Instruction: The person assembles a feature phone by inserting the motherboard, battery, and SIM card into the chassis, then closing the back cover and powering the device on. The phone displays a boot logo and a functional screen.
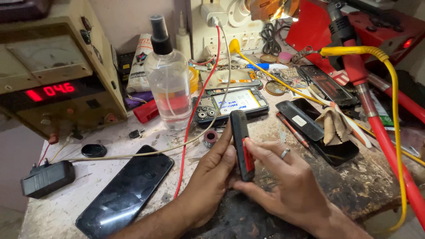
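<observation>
Both of my hands meet low over the worn tabletop [354, 186], and between them stands a small black phone with a red side strip [241, 144], held upright on its edge so that its narrow side faces me. My left hand [212, 170] wraps the phone from behind, thumb up along its left face, which steadies it like a clamp. My right hand [283, 177], a ring on one finger, grips it from the other side with the thumb pressed on the red strip, so both hands are closed on the one phone and neither is free. Holding it on edge seems to be what brings that seam under my thumb. Just behind the phone lies an opened handset [230, 105] with its board and pale battery showing, flat and face-up so the insides stay reachable. Left of the phone a dark smartphone [126, 192] lies screen-up, out of the way but within reach, and a red wire [195, 115] runs past it from the wall sockets. Further left of the phone stands a clear spray bottle [168, 84], upright beside the bench power supply [57, 75] with its red digits lit. Right of the phone a black back cover [305, 119] and a crumpled cloth [334, 126] rest together, with a yellow cable [394, 106] arching over them.
</observation>
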Demonstrator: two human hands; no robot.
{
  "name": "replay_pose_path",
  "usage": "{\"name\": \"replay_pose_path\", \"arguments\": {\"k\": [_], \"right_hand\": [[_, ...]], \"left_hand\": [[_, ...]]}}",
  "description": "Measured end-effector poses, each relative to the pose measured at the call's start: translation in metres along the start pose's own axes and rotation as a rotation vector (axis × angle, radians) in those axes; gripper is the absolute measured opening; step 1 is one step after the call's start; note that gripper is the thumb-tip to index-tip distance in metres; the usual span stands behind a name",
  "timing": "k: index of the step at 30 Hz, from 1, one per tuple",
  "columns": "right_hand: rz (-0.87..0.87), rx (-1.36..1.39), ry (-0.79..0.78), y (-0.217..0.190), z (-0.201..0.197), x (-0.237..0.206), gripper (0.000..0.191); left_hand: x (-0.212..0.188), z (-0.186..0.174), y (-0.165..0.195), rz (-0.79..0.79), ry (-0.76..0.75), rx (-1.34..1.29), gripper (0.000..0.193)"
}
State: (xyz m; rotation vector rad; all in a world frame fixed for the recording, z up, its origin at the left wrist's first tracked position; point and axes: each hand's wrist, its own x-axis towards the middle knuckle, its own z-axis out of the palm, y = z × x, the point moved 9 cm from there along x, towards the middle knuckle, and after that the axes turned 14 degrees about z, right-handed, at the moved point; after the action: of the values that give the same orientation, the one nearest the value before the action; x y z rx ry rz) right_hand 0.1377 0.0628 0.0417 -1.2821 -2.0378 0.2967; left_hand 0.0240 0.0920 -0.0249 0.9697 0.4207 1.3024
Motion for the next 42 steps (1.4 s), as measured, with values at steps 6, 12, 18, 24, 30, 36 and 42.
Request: {"name": "replay_pose_path", "arguments": {"k": [6, 12, 18, 24, 30, 36, 42], "right_hand": [[0.412, 1.059, -0.42, 0.046, 0.025, -0.006, 0.076], [0.622, 1.296, -0.43, 0.06, 0.031, -0.013, 0.059], [0.608, 1.318, -0.439, 0.057, 0.033, -0.013, 0.052], [0.618, 1.253, -0.408, 0.067, 0.038, -0.015, 0.043], [0.587, 1.176, -0.38, 0.073, 0.038, -0.018, 0.041], [0.572, 1.148, -0.335, 0.078, 0.035, -0.018, 0.049], [0.539, 1.073, -0.316, 0.082, 0.032, -0.021, 0.051]], "left_hand": [[-0.007, 0.011, 0.015, 0.138, -0.101, 0.353, 0.076], [-0.017, 0.03, 0.038, 0.267, -0.286, 0.637, 0.119], [-0.015, 0.032, 0.033, 0.195, -0.293, 0.655, 0.121], [-0.016, 0.029, 0.03, 0.178, -0.268, 0.678, 0.119], [-0.019, 0.029, 0.03, 0.213, -0.303, 0.793, 0.117], [-0.019, 0.03, 0.029, 0.23, -0.337, 0.796, 0.116], [-0.02, 0.033, 0.03, 0.275, -0.376, 0.85, 0.116]]}}
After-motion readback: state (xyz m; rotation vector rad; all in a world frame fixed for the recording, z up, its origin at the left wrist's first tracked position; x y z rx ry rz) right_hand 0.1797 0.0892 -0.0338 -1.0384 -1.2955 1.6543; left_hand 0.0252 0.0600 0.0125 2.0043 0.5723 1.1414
